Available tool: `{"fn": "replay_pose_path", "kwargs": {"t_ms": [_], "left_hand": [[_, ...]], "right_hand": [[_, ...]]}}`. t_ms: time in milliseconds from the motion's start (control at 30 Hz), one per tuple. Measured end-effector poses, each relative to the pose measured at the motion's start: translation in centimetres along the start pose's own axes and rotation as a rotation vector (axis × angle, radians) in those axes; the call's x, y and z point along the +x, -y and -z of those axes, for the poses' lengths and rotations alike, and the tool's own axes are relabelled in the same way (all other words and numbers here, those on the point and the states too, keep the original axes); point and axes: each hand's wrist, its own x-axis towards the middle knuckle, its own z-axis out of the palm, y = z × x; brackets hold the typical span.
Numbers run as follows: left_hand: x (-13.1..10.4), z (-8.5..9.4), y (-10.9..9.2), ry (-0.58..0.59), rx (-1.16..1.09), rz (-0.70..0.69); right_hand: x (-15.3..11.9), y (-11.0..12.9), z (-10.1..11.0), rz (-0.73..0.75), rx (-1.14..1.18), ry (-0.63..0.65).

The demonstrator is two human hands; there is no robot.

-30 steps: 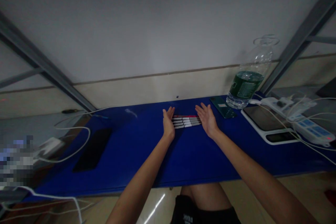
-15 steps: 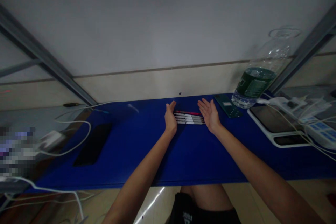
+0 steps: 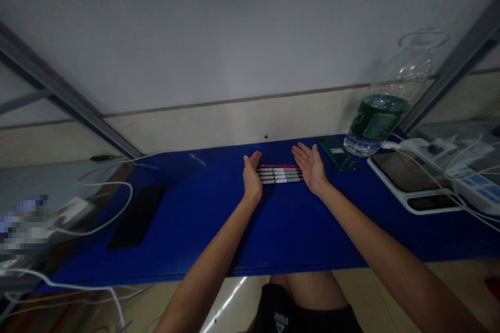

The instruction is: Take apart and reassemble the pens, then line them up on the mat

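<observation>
Several pens (image 3: 280,174) lie side by side in a row on the blue table (image 3: 203,208), pointing left to right. Most have white and grey barrels; the farthest is a red pen (image 3: 278,166). My left hand (image 3: 252,177) stands on edge at their left ends, fingers stretched out. At their right ends is my right hand (image 3: 311,168), palm turned toward the pens, fingers extended. Both hands are open, with the row between the palms. The pens' tips are partly hidden by the hands, so I cannot tell how firmly the palms touch them.
Right of my right hand lies a green phone (image 3: 338,153), then a large water bottle (image 3: 378,117) and a white scale (image 3: 414,177) under cables. A black phone (image 3: 136,216) lies at left near a white cable (image 3: 130,192). A wall (image 3: 234,119) closes the back.
The view has shifted slightly. Both hands keep their places at the ends of the pen row, and the pens look the same.
</observation>
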Motion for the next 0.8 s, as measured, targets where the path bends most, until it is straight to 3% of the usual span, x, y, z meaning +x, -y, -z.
{"fn": "replay_pose_path", "kwargs": {"t_ms": [667,800], "left_hand": [[-0.30,-0.15,0.17,-0.029,-0.017,-0.005],[0.16,0.30,0.20,-0.108,-0.019,-0.016]], "right_hand": [[0.48,0.22,0.17,0.014,-0.008,0.023],[0.55,0.32,0.48,0.003,-0.015,0.024]]}}
